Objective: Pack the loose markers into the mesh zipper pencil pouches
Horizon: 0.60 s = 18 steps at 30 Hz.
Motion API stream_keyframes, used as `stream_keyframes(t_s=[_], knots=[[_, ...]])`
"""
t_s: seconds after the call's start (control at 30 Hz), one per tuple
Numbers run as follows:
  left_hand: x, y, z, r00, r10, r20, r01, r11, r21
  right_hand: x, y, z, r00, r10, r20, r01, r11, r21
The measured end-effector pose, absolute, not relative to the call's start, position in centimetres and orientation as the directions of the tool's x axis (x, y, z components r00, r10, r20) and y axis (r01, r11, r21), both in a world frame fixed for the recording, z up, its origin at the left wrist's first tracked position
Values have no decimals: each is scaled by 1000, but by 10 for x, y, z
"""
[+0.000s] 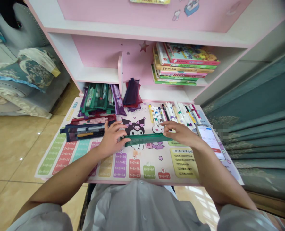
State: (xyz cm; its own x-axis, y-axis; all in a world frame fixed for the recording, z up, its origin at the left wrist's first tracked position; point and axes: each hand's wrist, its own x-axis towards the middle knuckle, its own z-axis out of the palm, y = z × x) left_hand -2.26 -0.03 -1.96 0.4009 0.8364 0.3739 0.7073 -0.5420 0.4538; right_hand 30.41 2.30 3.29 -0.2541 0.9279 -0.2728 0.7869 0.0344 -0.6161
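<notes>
A green mesh zip pouch lies flat and thin across the middle of the desk mat. My left hand pinches its left end between thumb and fingers. At the other end, my right hand grips the pouch's right corner with its fingertips. Just beyond my right hand is a row of loose marker pens, mostly white with coloured caps. Beside my left hand rest a dark blue mesh pouch with pens inside and a red mesh pouch, also filled.
Filled green and purple pouches are heaped at the back left. Flat dark and red pouches lie right of them. A book stack sits on the shelf. A phone lies at the right, near a curtain.
</notes>
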Motion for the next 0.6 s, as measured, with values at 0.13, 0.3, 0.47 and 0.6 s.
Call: stream_keyframes(t_s=[0.13, 0.3, 0.47, 0.6], knots=[[-23, 0, -19, 403, 844, 354, 712, -533, 458, 307, 23, 31, -259, 931, -258, 782, 45, -622], [-23, 1, -20, 401, 843, 360, 707, -534, 463, 308, 24, 31, -270, 933, -239, 778, 65, -624], [-23, 1, -19, 394, 851, 348, 712, -522, 470, 310, 23, 33, -259, 931, -256, 799, 57, -599], [-22, 0, -17, 398, 854, 334, 713, -517, 473, 312, 22, 34, -271, 928, -257, 797, 67, -601]])
